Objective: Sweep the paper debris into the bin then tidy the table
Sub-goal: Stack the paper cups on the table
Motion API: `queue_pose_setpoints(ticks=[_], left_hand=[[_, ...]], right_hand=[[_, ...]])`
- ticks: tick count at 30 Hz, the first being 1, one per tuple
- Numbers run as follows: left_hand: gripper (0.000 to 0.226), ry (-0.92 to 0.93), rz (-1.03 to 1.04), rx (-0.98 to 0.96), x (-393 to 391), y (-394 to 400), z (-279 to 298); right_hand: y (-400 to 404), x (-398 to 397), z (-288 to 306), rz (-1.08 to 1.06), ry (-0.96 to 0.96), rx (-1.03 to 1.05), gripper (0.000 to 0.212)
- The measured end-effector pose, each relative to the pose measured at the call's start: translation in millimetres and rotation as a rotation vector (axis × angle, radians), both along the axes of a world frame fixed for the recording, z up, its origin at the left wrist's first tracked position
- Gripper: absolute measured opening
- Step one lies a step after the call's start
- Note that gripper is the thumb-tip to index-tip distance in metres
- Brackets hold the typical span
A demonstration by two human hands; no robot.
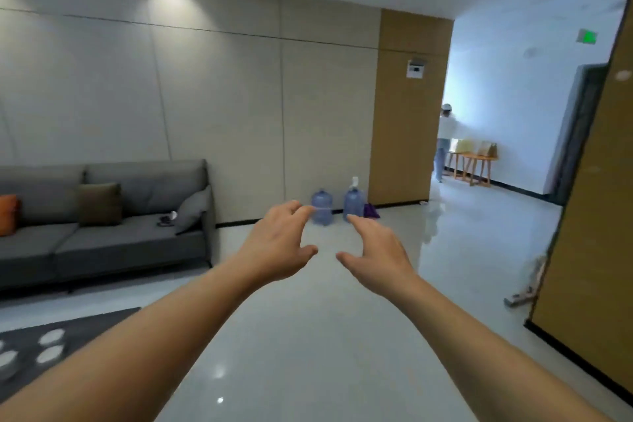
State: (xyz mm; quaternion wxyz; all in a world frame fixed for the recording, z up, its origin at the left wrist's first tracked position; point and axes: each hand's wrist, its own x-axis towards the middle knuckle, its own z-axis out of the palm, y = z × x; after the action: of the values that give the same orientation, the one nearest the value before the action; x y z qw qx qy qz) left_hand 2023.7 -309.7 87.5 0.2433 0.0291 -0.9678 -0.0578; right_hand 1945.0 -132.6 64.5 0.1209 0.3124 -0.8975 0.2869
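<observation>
We hold our left hand and right hand out at centre, palms down, fingers loosely spread, gripping nothing, thumbs near but apart; paper debris, bin and task table lie outside our view; grey sofa at nine o'clock with cushions; two water bottles at twelve o'clock against the wall; patterned rug at eight o'clock; a person beside a small wooden table at two o'clock.
</observation>
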Motion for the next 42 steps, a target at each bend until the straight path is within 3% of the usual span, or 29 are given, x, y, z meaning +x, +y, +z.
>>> queue_pose_setpoints(ticks=[10, 16, 22, 32, 38, 42], left_hand=[[0.069, -0.013, 0.627, 0.032, 237, -296, -12], [0.069, -0.108, 0.966, 0.085, 356, -422, -43], [0.062, -0.165, 1.224, 0.240, 430, -540, -88], [0.067, -0.240, 1.353, 0.509, 499, -667, -219], [0.063, -0.305, 1.249, 0.667, 515, -761, -306], [0.064, -0.410, 1.146, 0.768, 505, -808, -351]], right_hand=[[-362, 144, -3, 0.598, 0.028, 0.034, 0.075], [-540, 225, -40, 0.901, -0.035, 0.057, 0.075], [-697, 270, -112, 1.061, -0.196, 0.159, 0.068], [-836, 323, -257, 1.071, -0.420, 0.573, 0.070], [-887, 335, -332, 0.883, -0.514, 0.701, 0.063], [-898, 334, -369, 0.714, -0.609, 0.758, 0.045]])
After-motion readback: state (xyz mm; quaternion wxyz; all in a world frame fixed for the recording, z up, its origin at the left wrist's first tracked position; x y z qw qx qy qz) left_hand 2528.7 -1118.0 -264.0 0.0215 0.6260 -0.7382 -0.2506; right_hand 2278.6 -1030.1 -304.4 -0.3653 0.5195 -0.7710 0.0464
